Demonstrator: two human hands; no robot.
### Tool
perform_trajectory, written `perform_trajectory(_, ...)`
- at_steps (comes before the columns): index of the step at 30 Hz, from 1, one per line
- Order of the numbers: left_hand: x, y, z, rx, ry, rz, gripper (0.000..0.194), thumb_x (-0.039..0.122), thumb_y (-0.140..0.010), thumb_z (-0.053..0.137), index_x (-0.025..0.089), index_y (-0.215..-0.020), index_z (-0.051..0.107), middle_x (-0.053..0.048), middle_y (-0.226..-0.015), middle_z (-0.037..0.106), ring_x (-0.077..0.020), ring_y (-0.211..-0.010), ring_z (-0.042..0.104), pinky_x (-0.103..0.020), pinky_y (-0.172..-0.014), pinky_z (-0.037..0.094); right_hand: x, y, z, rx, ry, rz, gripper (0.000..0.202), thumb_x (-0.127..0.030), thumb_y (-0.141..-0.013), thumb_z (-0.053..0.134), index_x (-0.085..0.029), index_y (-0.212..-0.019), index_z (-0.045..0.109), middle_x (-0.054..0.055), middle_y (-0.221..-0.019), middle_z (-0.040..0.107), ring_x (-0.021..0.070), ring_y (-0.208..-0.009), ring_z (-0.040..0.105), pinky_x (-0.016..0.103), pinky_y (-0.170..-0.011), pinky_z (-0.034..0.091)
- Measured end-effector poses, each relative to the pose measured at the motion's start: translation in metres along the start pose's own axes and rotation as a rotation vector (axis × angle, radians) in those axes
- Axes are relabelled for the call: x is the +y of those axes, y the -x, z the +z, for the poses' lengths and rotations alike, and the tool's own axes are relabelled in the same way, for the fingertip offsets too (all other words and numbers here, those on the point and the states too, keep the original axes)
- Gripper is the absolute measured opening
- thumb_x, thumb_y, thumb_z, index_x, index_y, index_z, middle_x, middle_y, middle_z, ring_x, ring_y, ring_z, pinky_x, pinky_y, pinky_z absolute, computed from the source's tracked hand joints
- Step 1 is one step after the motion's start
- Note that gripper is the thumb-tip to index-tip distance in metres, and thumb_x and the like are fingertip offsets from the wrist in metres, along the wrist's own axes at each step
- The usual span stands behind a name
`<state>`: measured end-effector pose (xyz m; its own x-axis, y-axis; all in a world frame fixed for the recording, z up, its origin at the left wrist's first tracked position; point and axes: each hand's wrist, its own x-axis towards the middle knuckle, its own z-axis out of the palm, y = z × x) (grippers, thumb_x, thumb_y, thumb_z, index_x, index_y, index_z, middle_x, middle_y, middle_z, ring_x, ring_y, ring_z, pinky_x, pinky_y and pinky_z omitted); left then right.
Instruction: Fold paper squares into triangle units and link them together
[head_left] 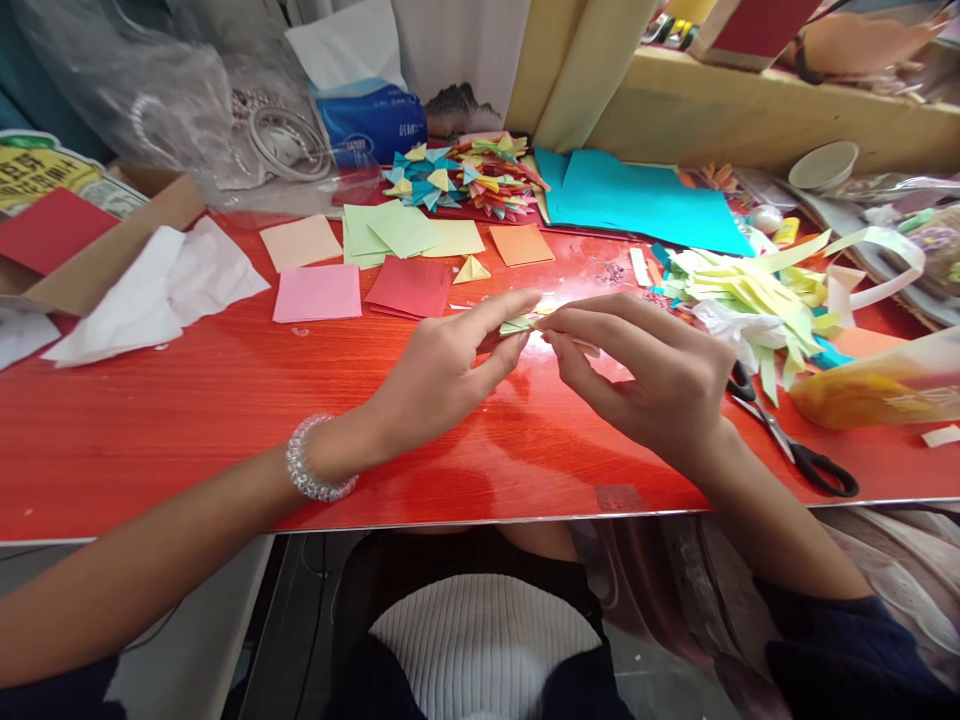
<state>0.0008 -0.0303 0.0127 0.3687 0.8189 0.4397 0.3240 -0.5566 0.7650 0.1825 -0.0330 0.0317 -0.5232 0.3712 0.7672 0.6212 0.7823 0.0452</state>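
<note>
Between my two hands, just above the red table point(225, 440), is a small folded piece of light green paper point(516, 325). My left hand point(457, 360) pinches it from the left, thumb below and fingers above. From the right, my right hand point(637, 365) has its fingertips closed on the paper's other end. Its exact folds are mostly covered by my fingers. Just beyond my left hand lie a small yellow folded triangle point(472, 270) and a stack of red paper squares point(409, 287). Pink squares point(317, 293), green squares point(390, 232) and orange squares point(521, 244) lie nearby.
Folded paper pieces point(495, 175) are heaped at the back beside blue sheets point(637, 200). Paper strips point(750, 300) pile up on the right, above black-handled scissors point(787, 440). At left are crumpled white paper point(161, 290) and a cardboard box point(120, 245).
</note>
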Motion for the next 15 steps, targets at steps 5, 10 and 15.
perform_trajectory(5, -0.0011, 0.0006, 0.0011, 0.000, -0.061, 0.044, 0.034, 0.021, -0.090, 0.049, 0.023, -0.123, 0.056, -0.001, -0.124, 0.063, -0.0160, -0.109, 0.061, -0.028, -0.092, 0.052, 0.0029, 0.0012, -0.0018, -0.047, 0.013, -0.035, 0.014, -0.009, -0.085, 0.054, -0.018, -0.091, 0.062, 0.005, -0.083, 0.068, 0.0128, -0.073, 0.065, 0.025, -0.066, 0.055)
perform_trajectory(10, -0.0024, 0.0008, 0.0023, -0.002, -0.125, 0.070, 0.035, 0.021, -0.089, 0.049, 0.024, -0.124, 0.055, -0.001, -0.121, 0.064, -0.0163, -0.105, 0.063, -0.030, -0.091, 0.053, 0.0068, 0.0045, -0.0025, -0.109, -0.001, -0.074, 0.016, -0.010, -0.085, 0.054, -0.018, -0.098, 0.061, 0.006, -0.091, 0.067, 0.0143, -0.081, 0.065, 0.027, -0.071, 0.056)
perform_trajectory(15, -0.0030, 0.0011, 0.0024, -0.009, -0.130, 0.073, 0.036, 0.022, -0.089, 0.048, 0.023, -0.125, 0.054, -0.002, -0.122, 0.064, -0.0169, -0.105, 0.063, -0.030, -0.091, 0.052, 0.0082, 0.0049, -0.0038, -0.139, 0.013, -0.081, 0.015, -0.010, -0.086, 0.053, -0.018, -0.095, 0.061, 0.005, -0.090, 0.067, 0.0127, -0.077, 0.065, 0.026, -0.067, 0.056)
